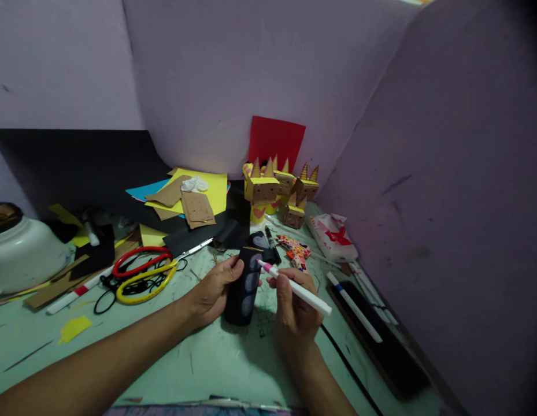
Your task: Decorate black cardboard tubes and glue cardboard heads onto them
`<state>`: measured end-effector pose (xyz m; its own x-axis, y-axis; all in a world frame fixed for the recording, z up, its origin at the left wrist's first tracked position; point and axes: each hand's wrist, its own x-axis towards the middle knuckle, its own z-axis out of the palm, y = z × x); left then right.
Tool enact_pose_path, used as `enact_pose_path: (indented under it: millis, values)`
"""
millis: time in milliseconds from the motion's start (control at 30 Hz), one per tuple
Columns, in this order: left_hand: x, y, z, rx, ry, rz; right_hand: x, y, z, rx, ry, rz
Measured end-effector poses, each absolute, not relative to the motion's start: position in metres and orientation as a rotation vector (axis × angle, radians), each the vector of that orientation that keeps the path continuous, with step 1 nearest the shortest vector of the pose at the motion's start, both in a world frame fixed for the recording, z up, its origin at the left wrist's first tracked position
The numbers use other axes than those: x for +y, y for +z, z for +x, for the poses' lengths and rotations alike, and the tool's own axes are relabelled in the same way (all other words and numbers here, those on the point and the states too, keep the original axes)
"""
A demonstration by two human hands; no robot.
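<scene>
A black paper tube with pale oval spots down its side stands tilted near the middle of the table. My left hand grips it from the left, thumb on its upper part. In my right hand is a white marker with a pink band, its tip touching or very near one of the upper spots. Behind the tube lies another black piece with a pale spot. Close to that piece is a dark pen.
Scissors with red and yellow handles lie left, near a white pot. Small cardboard figures stand behind, before a red sheet. Right are a dark tray, a marker and a plastic packet.
</scene>
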<state>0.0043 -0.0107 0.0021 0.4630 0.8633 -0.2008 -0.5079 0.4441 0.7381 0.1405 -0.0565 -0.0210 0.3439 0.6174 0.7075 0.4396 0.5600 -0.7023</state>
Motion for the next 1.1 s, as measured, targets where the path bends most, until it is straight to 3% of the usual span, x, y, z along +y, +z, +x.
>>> enact_pose_path:
  millis: [1100]
  values:
    - [-0.0109,0.0,0.0036,0.588,0.907,0.694,-0.0592,-0.0123,0.1417,-1.358,0.119,-0.991]
